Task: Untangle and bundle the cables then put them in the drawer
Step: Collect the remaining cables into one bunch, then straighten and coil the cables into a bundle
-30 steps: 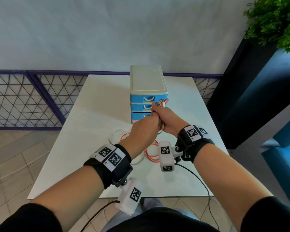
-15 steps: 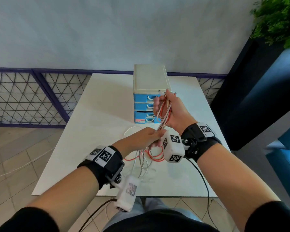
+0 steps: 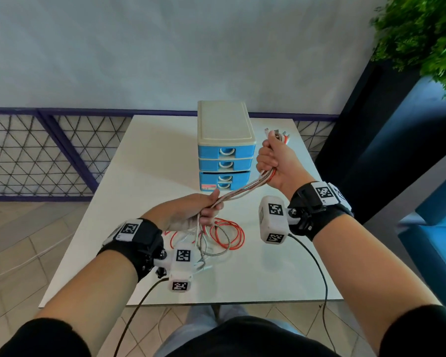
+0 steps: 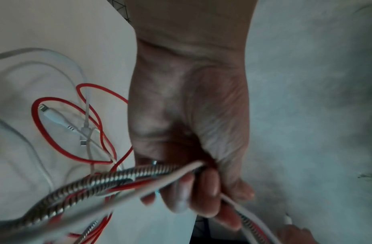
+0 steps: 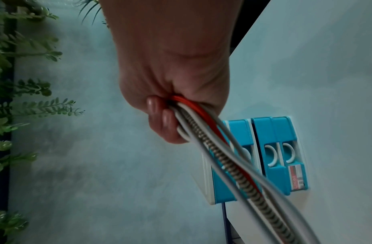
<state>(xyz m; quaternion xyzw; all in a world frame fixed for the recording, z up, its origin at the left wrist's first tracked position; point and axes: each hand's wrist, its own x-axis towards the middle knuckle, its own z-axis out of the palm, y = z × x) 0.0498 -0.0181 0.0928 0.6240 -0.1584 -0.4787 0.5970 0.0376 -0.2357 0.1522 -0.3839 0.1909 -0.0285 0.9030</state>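
A bunch of cables (image 3: 245, 189) in red, white and metal braid runs taut between my two hands above the white table (image 3: 150, 161). My right hand (image 3: 274, 161) grips the bunch (image 5: 204, 132) in a fist to the right of the drawer unit, plug ends sticking out of its top. My left hand (image 3: 204, 211) holds the same bunch (image 4: 139, 175) lower and nearer, fingers curled round it. Loose red and white loops (image 3: 227, 235) trail from it onto the table. The blue three-drawer unit (image 3: 225, 150) stands mid-table, its bottom drawer (image 3: 223, 180) slightly out.
A potted plant (image 3: 422, 34) stands on a dark blue cabinet (image 3: 386, 140) to the right. A purple wire-mesh fence (image 3: 36, 155) runs behind the table at the left. Black wrist-camera leads hang off the table's near edge (image 3: 216, 302).
My hands have drawn apart: the right went up and right with the plug ends, the left slid down along the bunch toward me, pulling the cables straight.
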